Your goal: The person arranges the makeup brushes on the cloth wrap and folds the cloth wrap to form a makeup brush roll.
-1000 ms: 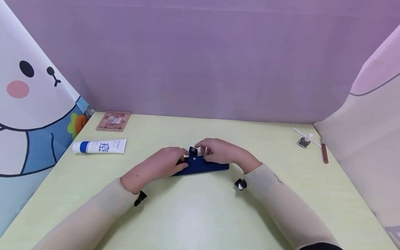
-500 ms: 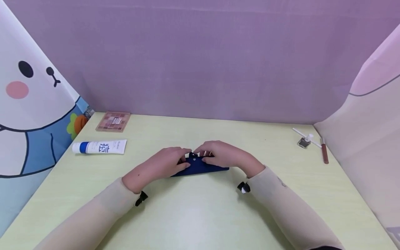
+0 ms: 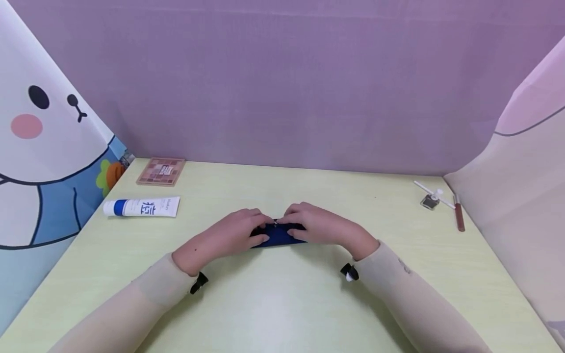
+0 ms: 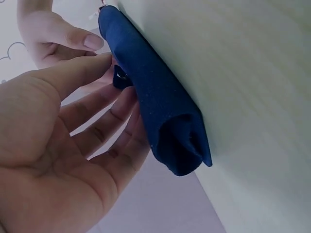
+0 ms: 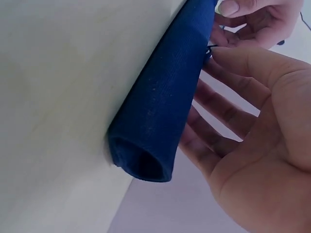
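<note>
A dark blue fabric roll (image 3: 280,236) with a snap tab lies on the table in front of the person, slanting slightly. Its hollow, layered end shows in both wrist views. From the left side, the left hand (image 3: 231,231) holds it, thumb on the near face and fingers over the far top edge. The right hand (image 3: 328,228) holds its right part the same way, and the fingertips of both hands meet near the middle. There the small tab (image 4: 120,77) is folded down, mostly hidden by fingers in the head view.
Left on the table (image 3: 273,304) lie a white tube (image 3: 161,207) with a blue band and, behind it, a pink checkered palette (image 3: 161,171). At the far right are a small dark bottle (image 3: 429,201), a white stick (image 3: 423,187) and a brown-handled tool (image 3: 459,218).
The tab that stood up from the roll has been folded down under the fingers. Both hands' fingertips have drawn together at the middle, the right hand shifting slightly toward the person.
</note>
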Demonstrator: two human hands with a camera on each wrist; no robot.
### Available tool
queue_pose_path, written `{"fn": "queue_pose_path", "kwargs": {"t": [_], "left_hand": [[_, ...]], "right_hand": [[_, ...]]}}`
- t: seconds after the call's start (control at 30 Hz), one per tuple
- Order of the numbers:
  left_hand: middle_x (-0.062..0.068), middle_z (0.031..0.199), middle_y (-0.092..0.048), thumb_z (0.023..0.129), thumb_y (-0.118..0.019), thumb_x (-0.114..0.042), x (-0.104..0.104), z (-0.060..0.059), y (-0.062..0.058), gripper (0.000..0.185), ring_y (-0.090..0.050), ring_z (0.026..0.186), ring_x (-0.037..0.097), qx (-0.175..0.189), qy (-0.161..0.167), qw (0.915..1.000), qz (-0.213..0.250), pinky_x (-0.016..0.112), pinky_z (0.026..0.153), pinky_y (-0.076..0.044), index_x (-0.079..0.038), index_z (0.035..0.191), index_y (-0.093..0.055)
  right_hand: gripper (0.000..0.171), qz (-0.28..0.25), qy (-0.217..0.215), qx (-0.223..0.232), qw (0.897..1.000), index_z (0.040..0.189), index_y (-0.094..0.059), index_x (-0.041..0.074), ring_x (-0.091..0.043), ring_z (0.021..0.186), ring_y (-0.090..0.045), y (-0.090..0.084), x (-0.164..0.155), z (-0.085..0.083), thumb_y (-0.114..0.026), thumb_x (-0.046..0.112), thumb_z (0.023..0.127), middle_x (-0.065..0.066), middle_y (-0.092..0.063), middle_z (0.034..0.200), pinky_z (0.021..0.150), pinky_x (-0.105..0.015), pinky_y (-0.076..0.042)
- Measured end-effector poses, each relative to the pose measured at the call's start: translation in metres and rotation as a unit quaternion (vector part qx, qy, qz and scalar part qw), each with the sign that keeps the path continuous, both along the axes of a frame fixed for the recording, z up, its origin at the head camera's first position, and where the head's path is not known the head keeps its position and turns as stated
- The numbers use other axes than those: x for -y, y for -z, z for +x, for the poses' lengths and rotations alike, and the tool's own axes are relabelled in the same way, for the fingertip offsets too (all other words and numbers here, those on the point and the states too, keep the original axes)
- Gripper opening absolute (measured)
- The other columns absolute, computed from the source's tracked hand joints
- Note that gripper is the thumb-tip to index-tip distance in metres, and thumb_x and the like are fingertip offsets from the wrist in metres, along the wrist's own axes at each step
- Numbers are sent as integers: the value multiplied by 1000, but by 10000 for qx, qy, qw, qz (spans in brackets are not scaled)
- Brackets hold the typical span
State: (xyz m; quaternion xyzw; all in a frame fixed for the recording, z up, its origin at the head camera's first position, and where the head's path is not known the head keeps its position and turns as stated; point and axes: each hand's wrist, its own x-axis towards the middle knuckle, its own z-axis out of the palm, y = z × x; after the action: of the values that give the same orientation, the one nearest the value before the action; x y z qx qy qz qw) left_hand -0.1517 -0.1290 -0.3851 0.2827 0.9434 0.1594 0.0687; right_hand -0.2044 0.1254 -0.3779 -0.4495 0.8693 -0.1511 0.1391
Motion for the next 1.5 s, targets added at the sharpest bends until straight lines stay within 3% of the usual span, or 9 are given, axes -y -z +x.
{"fn": "queue_pose_path", "kwargs": {"t": [0.27,0.57,0.9,1.0,1.2,1.33,1.5], "left_hand": [[11,120,-73,105,-71,-29,-5,5,1,43,-68,101,27,-738,276,9949,-635,40,90,-59,-5,141,-70],[12,119,-72,105,-70,-31,-10,8,1,45,-66,99,28,-850,286,9912,-969,39,89,-59,-7,143,-69],[14,124,-70,103,-73,-37,-14,16,3,53,-67,109,31,-1016,382,9860,-1263,42,95,-61,-3,143,-67],[14,127,-69,103,-73,-39,-13,16,2,56,-66,112,31,-912,305,9873,-1265,42,97,-61,-4,146,-65],[13,132,-69,102,-74,-36,-6,15,-2,57,-65,116,30,-696,230,9905,-1161,43,101,-59,-7,149,-63],[15,140,-69,102,-75,-29,-1,15,-5,51,-66,125,35,-510,91,9912,-1215,47,108,-58,-8,147,-65],[22,154,-61,105,-71,-23,3,11,-5,46,-62,140,41,-22,-30,9918,-1276,54,115,-54,-8,148,-65]], "right_hand": [[43,428,1,-882,9952,150,-64,14,-27,120,-64,0,9,15,-65,21,107,-7,-69,138,105,-42,-57],[47,1017,-6,-1505,9834,153,-61,16,-29,118,-64,3,16,25,-64,32,109,-7,-65,143,105,-43,-57],[52,1168,-103,-2420,9632,144,-69,11,-30,103,-66,9,23,37,-71,43,103,-9,-69,128,93,-41,-60],[54,1093,-128,-2268,9677,147,-66,11,-31,110,-66,9,21,36,-71,43,103,-9,-68,133,97,-43,-60],[51,806,95,-1494,9854,151,-61,10,-31,132,-63,6,5,29,-70,31,105,-9,-66,146,113,-48,-53],[45,714,198,-1518,9856,146,-66,11,-31,127,-66,6,-8,27,-72,25,104,-9,-69,141,107,-48,-56],[47,839,220,-1558,9840,149,-64,14,-32,119,-68,7,-15,26,-73,24,103,-11,-71,138,101,-48,-57]]}}
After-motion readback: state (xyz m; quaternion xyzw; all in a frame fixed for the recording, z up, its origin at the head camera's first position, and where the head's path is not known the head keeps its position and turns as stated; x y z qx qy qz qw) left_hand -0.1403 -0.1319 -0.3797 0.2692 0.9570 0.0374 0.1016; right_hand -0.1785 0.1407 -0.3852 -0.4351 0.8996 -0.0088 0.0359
